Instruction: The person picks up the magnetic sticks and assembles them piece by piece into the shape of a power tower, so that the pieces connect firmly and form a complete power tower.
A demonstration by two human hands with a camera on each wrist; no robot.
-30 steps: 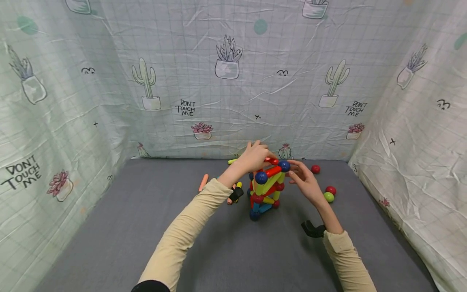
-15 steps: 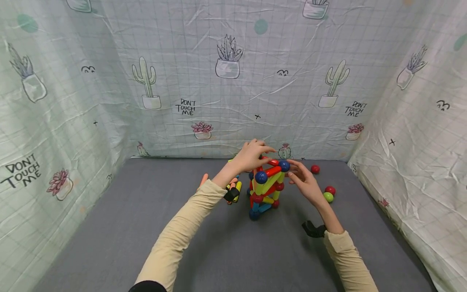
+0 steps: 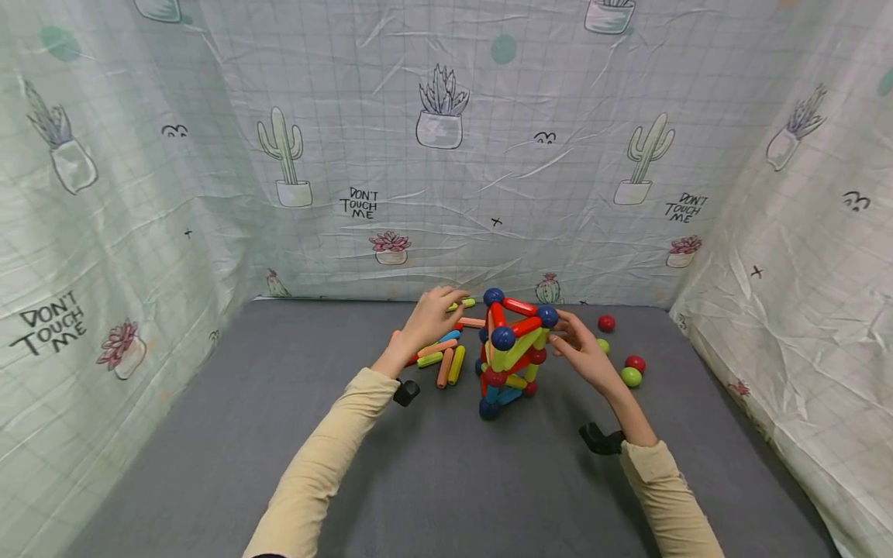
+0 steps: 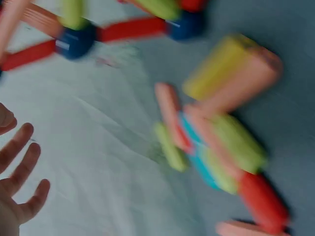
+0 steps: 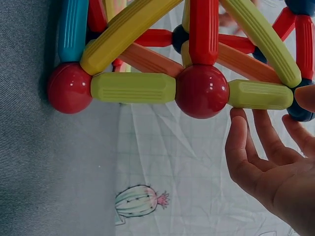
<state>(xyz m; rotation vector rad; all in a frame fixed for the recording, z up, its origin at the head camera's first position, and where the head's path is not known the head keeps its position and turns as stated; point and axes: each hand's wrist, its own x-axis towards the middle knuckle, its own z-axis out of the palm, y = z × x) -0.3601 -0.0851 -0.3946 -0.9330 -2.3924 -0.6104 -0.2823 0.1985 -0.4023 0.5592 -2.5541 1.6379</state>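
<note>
A tower of magnetic sticks and balls (image 3: pixel 516 329) stands upright on the table, topped by a triangle of red sticks and blue balls. At its upper right corner my right hand (image 3: pixel 584 353) holds on lightly. In the right wrist view, the fingertips (image 5: pixel 238 118) touch a green stick (image 5: pixel 261 94), with the thumb by a blue ball (image 5: pixel 300 105). My left hand (image 3: pixel 429 319) is apart from the tower, its fingers loosely spread with nothing between them. It hovers by a pile of loose magnetic sticks (image 3: pixel 446 364), blurred in the left wrist view.
Loose red balls (image 3: pixel 606 324) and green balls (image 3: pixel 631 377) lie right of the tower. A green stick (image 3: pixel 466 303) sits near the back edge. Behind the grey table (image 3: pixel 446 480) hangs a printed cloth (image 3: pixel 321 155), which also runs down both sides.
My left hand has drawn back from the tower's top toward the left, over the loose sticks, uncovering the top's back blue ball. My right hand has stayed at the tower's corner.
</note>
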